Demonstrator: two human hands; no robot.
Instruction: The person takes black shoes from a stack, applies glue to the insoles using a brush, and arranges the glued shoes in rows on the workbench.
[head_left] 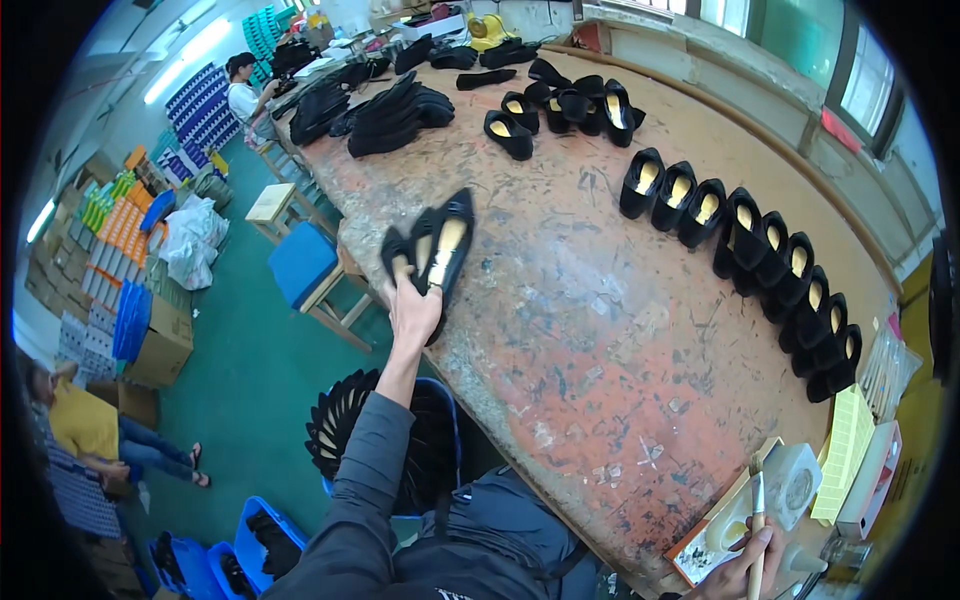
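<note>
My left hand (413, 312) is closed round the heels of three black pointed shoes (452, 232) with gold-toned insoles, at the left edge of the worn worktable (560, 340). Their toes point away from me. At the lower right, my right hand (750, 568) grips a brush (757, 510) by its pale wooden handle, bristles upward. It is over a shallow tray (690, 560) that holds a small cup (722, 535) of pale liquid. Beside the tray stands a translucent container (795, 480).
A curved row of black shoes (745, 230) lines the table's right side. More shoes (560, 105) and stacked black pieces (400, 115) lie at the far end. A blue-topped stool (303, 262) and a filled blue basket (452, 420) stand left of the table. Two people (85, 425) are farther off.
</note>
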